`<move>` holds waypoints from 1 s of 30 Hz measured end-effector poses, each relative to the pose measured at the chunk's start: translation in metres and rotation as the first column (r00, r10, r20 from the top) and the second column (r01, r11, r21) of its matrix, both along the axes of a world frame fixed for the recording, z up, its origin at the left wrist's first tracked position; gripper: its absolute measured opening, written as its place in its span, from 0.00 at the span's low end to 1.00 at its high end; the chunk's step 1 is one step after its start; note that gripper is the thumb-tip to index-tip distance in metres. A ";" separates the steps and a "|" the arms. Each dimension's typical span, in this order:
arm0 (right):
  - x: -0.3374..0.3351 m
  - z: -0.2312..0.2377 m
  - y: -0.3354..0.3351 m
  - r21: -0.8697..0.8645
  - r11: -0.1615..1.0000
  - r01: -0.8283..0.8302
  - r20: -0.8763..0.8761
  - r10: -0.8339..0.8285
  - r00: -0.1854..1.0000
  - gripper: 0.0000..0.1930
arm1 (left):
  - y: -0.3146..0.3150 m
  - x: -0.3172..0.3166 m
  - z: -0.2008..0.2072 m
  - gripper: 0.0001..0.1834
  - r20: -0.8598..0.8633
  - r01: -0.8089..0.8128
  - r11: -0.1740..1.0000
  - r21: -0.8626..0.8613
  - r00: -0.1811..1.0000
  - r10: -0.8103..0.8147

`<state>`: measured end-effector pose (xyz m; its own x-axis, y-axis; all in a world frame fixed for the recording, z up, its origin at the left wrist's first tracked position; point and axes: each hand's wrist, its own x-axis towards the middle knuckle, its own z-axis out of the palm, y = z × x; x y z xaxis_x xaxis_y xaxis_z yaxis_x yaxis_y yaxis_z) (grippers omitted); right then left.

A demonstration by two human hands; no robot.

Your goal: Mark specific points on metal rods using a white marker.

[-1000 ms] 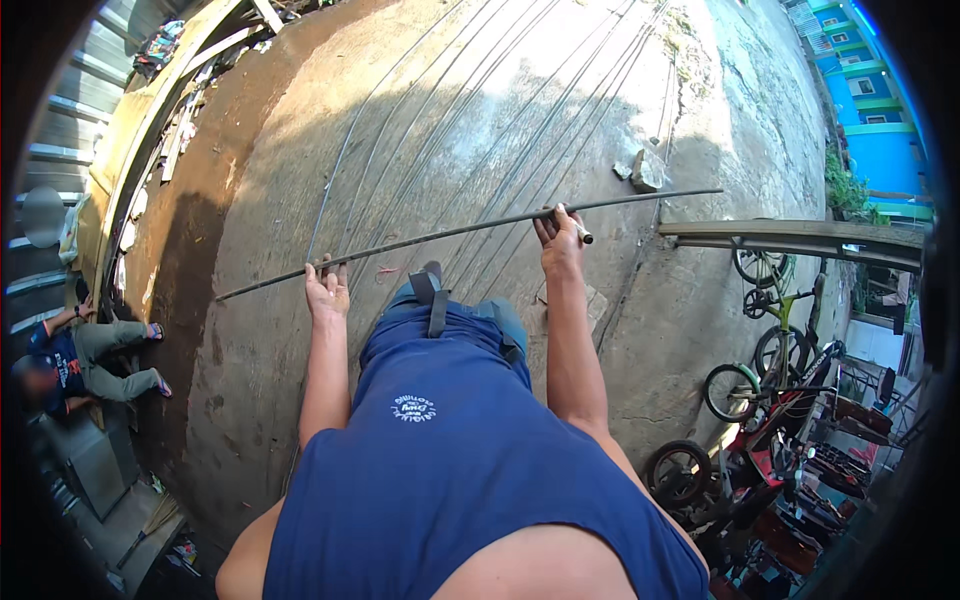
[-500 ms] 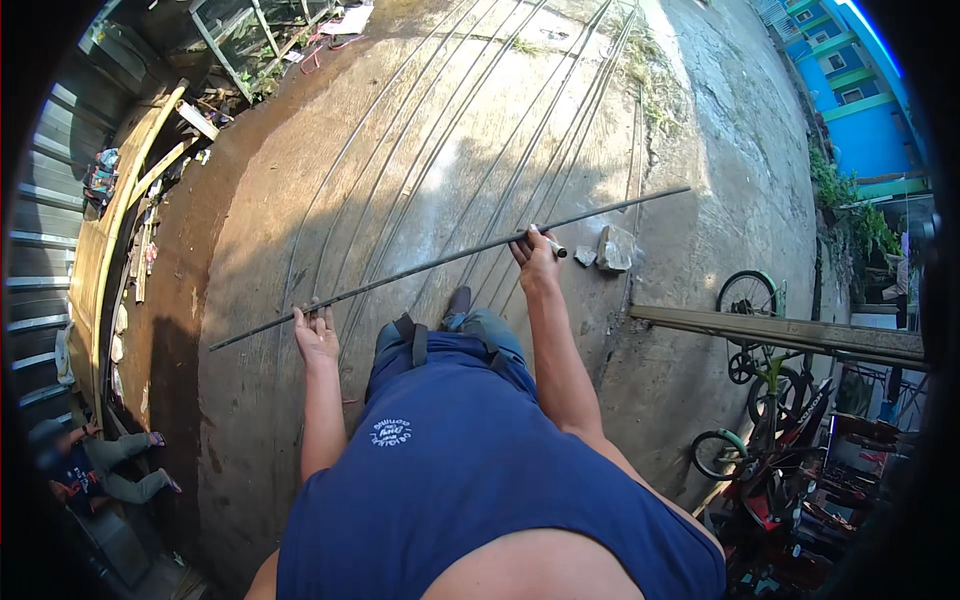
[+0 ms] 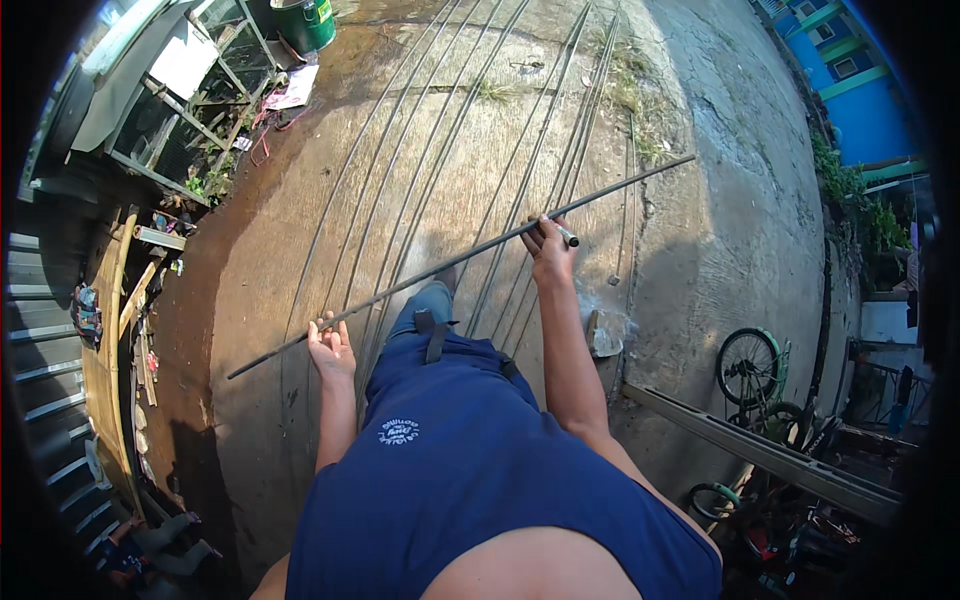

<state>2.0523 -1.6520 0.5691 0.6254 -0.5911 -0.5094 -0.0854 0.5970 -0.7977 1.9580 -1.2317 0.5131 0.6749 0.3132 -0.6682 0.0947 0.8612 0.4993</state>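
A long thin dark metal rod [image 3: 440,267] slants across in front of me, its left end lower in the picture and its right end higher. My left hand [image 3: 332,350] is palm up, its curled fingers supporting the rod near the left end. My right hand [image 3: 551,250] grips the rod right of its middle. A short dark cylinder with a pale end, perhaps a marker [image 3: 569,239], pokes out of that same hand. Under the rod, several long thin bars [image 3: 405,165] lie lengthwise on the concrete. One of my feet is partly visible below the rod.
A pale stone block [image 3: 606,333] sits to the right on the concrete [image 3: 720,260]. A long beam [image 3: 760,445] juts in from the right, near bicycles [image 3: 748,367]. Bamboo poles [image 3: 118,290] and a person [image 3: 150,550] are at left. A green drum [image 3: 303,25] stands far left.
I have moved forward along the bars, so the stone block and beam sit lower in view. Both hands still hold the rod; the drum has come into view.
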 end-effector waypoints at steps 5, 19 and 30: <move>0.105 0.015 -0.096 0.023 0.994 0.105 0.009 -0.105 0.994 0.18 | -0.081 0.182 0.016 0.16 0.007 0.147 0.989 -0.024 0.989 -0.147; 0.445 -0.029 -0.351 0.068 0.959 0.275 -0.041 -0.273 0.961 0.12 | -0.344 0.604 -0.009 0.14 0.002 0.251 0.964 0.090 0.968 -0.252; 0.821 -0.021 -0.534 -0.001 0.999 0.037 0.016 -0.037 0.999 0.12 | -0.522 0.887 -0.010 0.14 0.033 0.147 0.989 0.019 0.988 -0.148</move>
<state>2.8730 -2.1861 0.5480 0.6110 -0.6151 -0.4983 -0.0501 0.5982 -0.7998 2.8445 -1.7536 0.5028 0.7368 0.2195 -0.6395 0.2027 0.8306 0.5187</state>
